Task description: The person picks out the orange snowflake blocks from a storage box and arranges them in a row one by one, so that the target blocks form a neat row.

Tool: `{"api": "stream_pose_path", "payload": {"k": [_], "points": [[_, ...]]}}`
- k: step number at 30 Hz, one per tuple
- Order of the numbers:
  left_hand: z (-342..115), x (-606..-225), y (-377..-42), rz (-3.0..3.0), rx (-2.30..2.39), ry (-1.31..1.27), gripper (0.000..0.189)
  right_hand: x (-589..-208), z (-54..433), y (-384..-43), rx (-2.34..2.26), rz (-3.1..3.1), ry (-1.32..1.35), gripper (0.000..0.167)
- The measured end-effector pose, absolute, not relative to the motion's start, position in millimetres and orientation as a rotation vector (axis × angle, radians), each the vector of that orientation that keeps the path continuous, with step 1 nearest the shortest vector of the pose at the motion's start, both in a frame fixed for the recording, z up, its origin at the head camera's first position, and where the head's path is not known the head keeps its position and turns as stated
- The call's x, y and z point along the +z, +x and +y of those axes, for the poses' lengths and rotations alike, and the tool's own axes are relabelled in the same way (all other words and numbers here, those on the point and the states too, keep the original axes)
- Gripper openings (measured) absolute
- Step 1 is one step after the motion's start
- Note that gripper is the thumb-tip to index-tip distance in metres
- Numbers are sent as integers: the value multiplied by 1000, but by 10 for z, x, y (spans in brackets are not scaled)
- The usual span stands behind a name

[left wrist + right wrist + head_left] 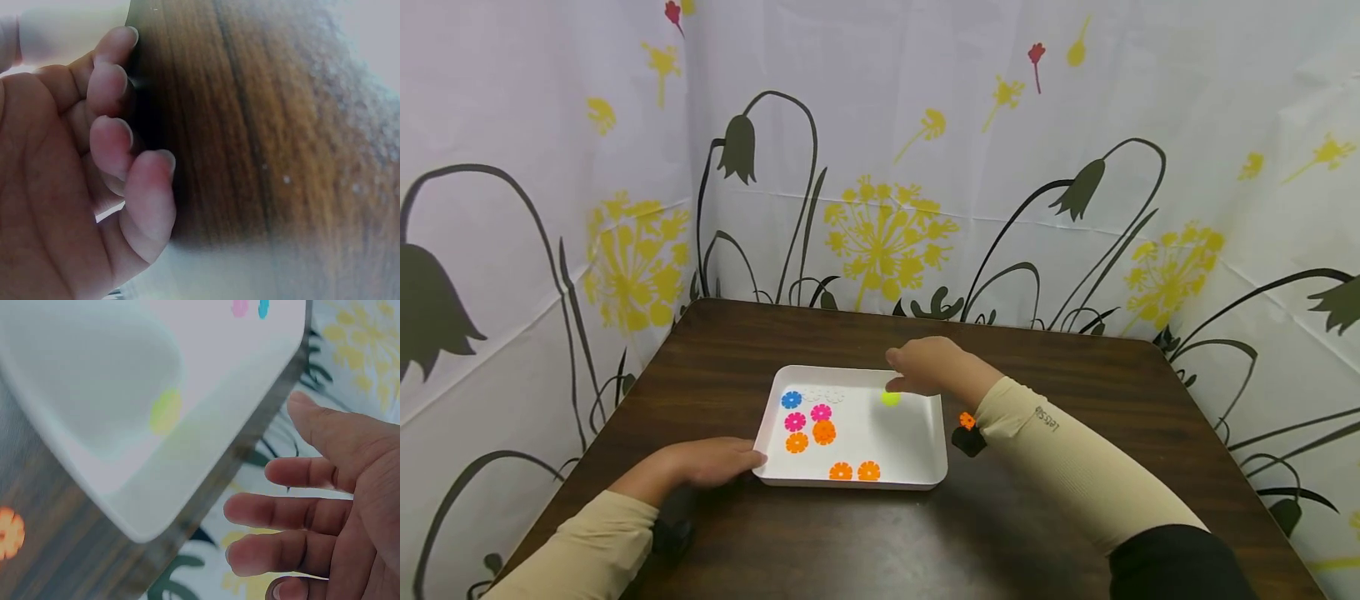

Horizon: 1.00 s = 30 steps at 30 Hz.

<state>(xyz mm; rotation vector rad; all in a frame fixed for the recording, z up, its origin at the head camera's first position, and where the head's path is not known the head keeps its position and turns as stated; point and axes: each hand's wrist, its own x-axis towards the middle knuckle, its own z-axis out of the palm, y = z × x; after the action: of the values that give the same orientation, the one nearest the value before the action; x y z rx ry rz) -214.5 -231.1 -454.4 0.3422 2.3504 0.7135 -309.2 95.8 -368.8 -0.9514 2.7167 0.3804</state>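
Note:
A white tray [887, 467] stands on the table with notched plastic snowflake discs in it. My left hand [711, 461] grips its near left corner, thumb over the rim; the left wrist view shows curled fingers [150, 206]. Over the far right part of the tray is my right hand [925, 365], its fingers apart and holding nothing in the right wrist view. Just below it lies a yellow-green disc [891, 399]. A blue disc [792, 400], pink discs [822, 412], white discs [833, 397] and several orange discs [841, 472] lie left and near.
One orange disc [967, 420] is right of the tray, beside the black wrist camera [968, 442]. The dark wooden table [1045, 367] reaches back to a white curtain [880, 125] with printed flowers.

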Motion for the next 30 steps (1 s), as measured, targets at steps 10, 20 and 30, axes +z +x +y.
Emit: {"api": "stream_pose_path", "payload": {"k": [10, 20, 30], "points": [[-2312, -4520, -2140, 2345, 732, 360, 45, -3836, 554, -2808, 419, 2611, -1056, 48], [-2326, -4528, -2139, 2339, 740, 358, 40, -4203, 405, -2495, 564, 2472, -1121, 42], [-2317, -4513, -2128, 2336, 739, 347, 38, -4340, 415, -2432, 470, 2472, -1081, 29]]}}
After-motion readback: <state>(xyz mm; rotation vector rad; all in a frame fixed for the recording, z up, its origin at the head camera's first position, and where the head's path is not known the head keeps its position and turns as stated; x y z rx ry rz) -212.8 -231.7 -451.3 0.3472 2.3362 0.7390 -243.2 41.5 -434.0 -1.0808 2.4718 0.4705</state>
